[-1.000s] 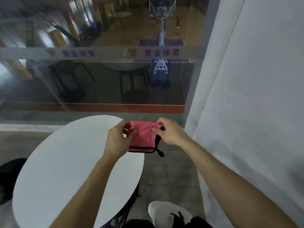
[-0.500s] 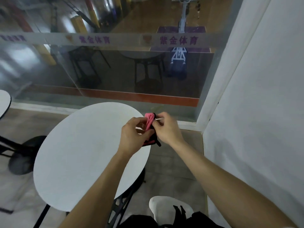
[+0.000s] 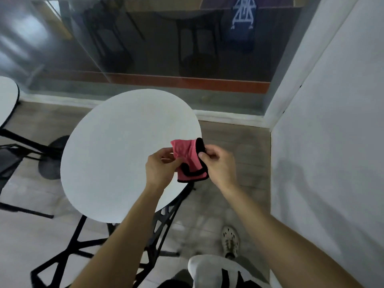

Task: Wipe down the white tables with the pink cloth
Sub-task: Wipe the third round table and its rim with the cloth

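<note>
Over the right edge of the round white table (image 3: 116, 152), at frame centre: pink cloth (image 3: 188, 161) held between both hands.
Left hand (image 3: 160, 169) pinches its left side and right hand (image 3: 220, 165) its black-trimmed edge, fingers curled. It looks light, soft and limp, so a flat palm on the folded pad should control it best.

A pink cloth (image 3: 187, 161) with black trim is held bunched between both hands over the right edge of a round white counter (image 3: 124, 150). Its left side is pinched by the left hand (image 3: 159, 170), and its black-trimmed right edge is gripped by the right hand (image 3: 220, 163). A black frame (image 3: 162, 221) is seen under the counter. A second white counter (image 3: 7, 100) is cut off at the left; a glass wall (image 3: 166, 48) is seen beyond and a white wall (image 3: 332, 121) on the right
</note>
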A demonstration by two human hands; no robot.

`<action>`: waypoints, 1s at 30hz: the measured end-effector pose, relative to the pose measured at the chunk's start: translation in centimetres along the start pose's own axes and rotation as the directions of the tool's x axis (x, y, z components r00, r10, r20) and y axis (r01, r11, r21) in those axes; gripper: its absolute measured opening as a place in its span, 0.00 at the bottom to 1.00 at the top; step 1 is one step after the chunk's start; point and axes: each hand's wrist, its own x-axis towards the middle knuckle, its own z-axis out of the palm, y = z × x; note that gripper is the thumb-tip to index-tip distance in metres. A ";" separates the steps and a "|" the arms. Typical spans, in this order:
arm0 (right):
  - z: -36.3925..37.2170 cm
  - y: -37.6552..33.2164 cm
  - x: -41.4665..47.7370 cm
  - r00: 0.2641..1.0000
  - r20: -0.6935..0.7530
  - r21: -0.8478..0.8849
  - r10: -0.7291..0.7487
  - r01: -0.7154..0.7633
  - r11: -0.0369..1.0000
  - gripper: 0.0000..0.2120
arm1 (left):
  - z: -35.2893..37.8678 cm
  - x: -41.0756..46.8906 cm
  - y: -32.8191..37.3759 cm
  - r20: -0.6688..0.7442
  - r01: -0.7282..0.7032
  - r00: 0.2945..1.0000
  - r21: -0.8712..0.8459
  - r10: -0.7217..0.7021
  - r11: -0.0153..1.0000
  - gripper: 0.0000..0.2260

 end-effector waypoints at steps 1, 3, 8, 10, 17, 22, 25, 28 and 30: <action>0.7 -0.1 -0.7 1.000 -0.008 0.009 -0.008 0.008 1.000 0.10 | -0.1 -0.3 -0.2 0.058 -0.054 0.997 0.064 0.051 0.996 0.13; 2.6 -0.1 -2.3 1.000 0.023 0.036 -0.013 0.012 0.999 0.11 | -0.4 -1.0 -0.7 0.265 -0.150 0.957 0.092 0.121 0.984 0.17; 6.2 4.4 -5.7 0.992 -0.116 0.016 0.049 -0.047 0.999 0.11 | -4.4 0.5 -7.5 0.484 -0.119 0.873 0.097 0.058 0.988 0.21; 7.9 8.2 -7.7 0.958 -0.238 -0.014 0.163 -0.171 0.985 0.08 | -6.2 2.0 -12.8 0.445 -0.355 0.884 0.439 0.143 0.826 0.16; 18.3 18.8 -8.9 0.819 -0.499 0.130 0.283 -0.252 0.959 0.14 | -8.7 8.4 -28.9 0.649 -0.814 0.539 0.565 0.537 0.133 0.21; 23.2 21.5 -8.0 0.786 -0.593 0.186 0.174 -0.076 0.980 0.15 | -8.7 9.7 -31.7 0.585 -0.841 0.460 0.529 0.668 0.115 0.23; 22.7 21.5 -7.6 0.779 -0.609 0.256 0.148 0.016 0.967 0.12 | -8.8 9.9 -31.6 0.571 -0.839 0.454 0.533 0.684 0.111 0.22; 22.7 20.8 -7.1 0.759 -0.636 0.317 0.135 0.098 0.943 0.10 | -8.8 10.2 -31.9 0.570 -0.832 0.453 0.547 0.686 0.094 0.22; 24.5 20.6 -8.5 0.716 -0.689 0.275 0.115 0.110 0.955 0.10 | -8.9 10.2 -32.0 0.576 -0.827 0.453 0.557 0.680 0.079 0.22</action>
